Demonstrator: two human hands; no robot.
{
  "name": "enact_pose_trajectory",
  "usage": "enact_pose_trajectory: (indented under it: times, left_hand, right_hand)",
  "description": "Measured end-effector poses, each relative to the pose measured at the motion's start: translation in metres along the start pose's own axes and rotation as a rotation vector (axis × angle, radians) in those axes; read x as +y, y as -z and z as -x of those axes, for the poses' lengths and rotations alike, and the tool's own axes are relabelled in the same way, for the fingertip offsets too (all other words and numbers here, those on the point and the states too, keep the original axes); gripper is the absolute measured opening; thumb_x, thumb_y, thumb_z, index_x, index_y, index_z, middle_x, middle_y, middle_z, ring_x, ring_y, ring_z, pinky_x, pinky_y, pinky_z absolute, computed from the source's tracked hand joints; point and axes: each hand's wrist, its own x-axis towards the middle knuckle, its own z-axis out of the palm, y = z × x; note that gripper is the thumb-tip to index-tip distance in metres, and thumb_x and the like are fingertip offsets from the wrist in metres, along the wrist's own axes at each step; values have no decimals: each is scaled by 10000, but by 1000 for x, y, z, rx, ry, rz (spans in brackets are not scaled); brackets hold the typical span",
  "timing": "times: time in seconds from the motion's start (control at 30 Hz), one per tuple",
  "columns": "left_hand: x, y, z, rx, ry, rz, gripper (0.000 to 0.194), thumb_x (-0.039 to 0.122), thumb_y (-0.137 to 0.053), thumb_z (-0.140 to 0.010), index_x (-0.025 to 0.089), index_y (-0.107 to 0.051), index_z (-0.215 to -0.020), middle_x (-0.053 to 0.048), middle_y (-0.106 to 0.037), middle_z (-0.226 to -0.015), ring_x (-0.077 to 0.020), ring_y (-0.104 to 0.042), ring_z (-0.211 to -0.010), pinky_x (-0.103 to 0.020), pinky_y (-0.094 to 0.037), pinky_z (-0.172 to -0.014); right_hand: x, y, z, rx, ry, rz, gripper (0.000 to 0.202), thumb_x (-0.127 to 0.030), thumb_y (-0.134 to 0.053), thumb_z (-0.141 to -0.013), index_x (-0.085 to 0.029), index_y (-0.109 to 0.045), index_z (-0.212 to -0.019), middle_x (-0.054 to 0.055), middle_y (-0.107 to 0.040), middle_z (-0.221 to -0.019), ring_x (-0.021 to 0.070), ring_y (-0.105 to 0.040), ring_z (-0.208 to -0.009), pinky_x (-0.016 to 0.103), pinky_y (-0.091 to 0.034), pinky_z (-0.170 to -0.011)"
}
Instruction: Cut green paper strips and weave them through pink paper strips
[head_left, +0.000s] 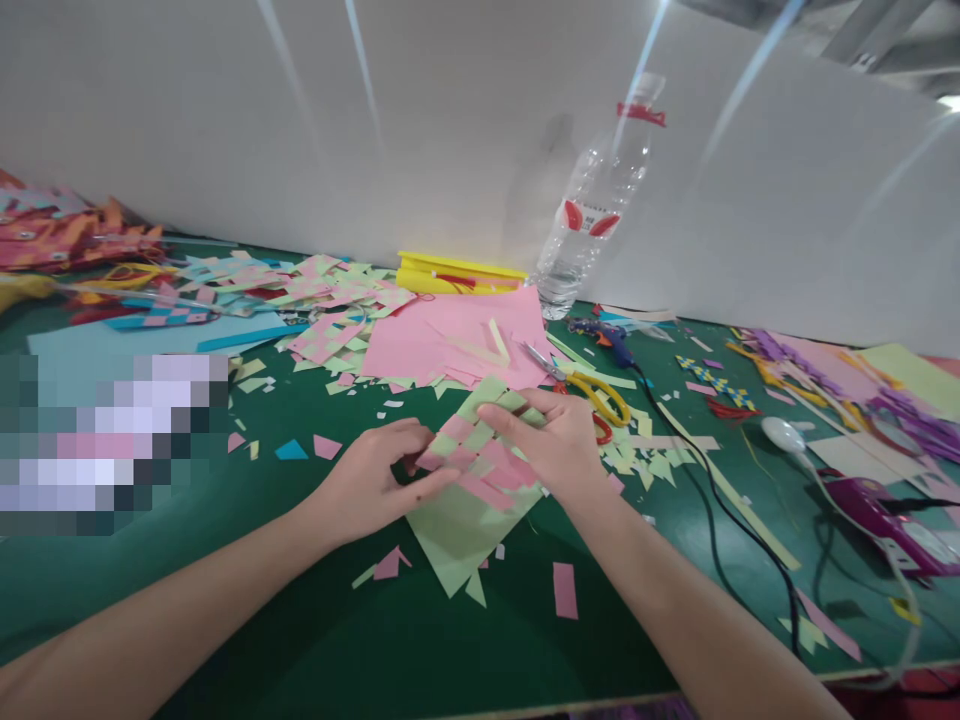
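Note:
A woven piece of pink and green paper strips point(480, 445) is held between both hands over the green table. My left hand point(379, 480) pinches its left corner, thumb in front and fingers bent behind. My right hand point(559, 440) grips the upper right side, with the thumb across the woven face. Below the weave a plain light green paper point(454, 545) reaches down to a point near the table; whether it is joined to the weave I cannot tell. Small pink and green scraps lie around it.
Yellow-handled scissors point(600, 395) lie just beyond my right hand, near pink sheets point(450, 335). A water bottle point(592, 215) leans on the white partition. A glue gun point(611, 340) trails a black cable rightward. Woven pieces point(334, 290) lie back left; a purple device point(892, 520) sits right.

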Motion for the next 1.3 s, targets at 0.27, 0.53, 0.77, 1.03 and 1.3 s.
enact_pose_trajectory:
  times: [0.27,0.53,0.77,1.03,1.3]
  left_hand:
    - [0,1,1,3,147,434,438,404,-530,-853,279,-401,-1252,-59,-544,-1106,-201,-569,-984,-306,-512,-780]
    - [2,2,0,-183,196,422,483,393,-593,-805,287,-403,-1236,-59,-494,-1211,-196,-550,-978,-305,-510,-775]
    - [0,0,0,-203,189,352,493,410,-570,-819,304,-392,-1267,-49,-489,-1237,-191,-556,-972,-322,-495,-810]
    - [3,-3,0,-192,148,372,626,371,-638,-773,321,-333,-1318,-39,-511,-1261,-209,-566,-1036,-330,-489,-847]
    - [-2,-2,0,-226,155,350,686,367,-681,-728,328,-334,-1318,-43,-541,-1232,-231,-576,-1028,-354,-487,-849]
  right_hand:
    - [19,-1,-10,-74,-263,-109,363,-508,-693,-643,-175,-701,-786,-7,-582,-532,109,-513,-479,237,-386,-436]
    - [19,-3,-12,-73,-387,-143,363,-469,-744,-579,-158,-679,-756,14,-610,-637,115,-535,-564,241,-435,-503]
    - [20,-4,-12,-29,-381,35,408,-489,-744,-577,-159,-665,-803,-32,-494,-521,107,-453,-505,233,-351,-455]
    - [19,-4,-10,-72,-294,-13,361,-523,-697,-632,-170,-656,-695,-41,-438,-466,85,-386,-437,222,-304,-407]
    - [15,-5,-8,-128,-319,-134,353,-493,-714,-620,-164,-664,-740,-35,-491,-541,66,-379,-445,207,-357,-418]
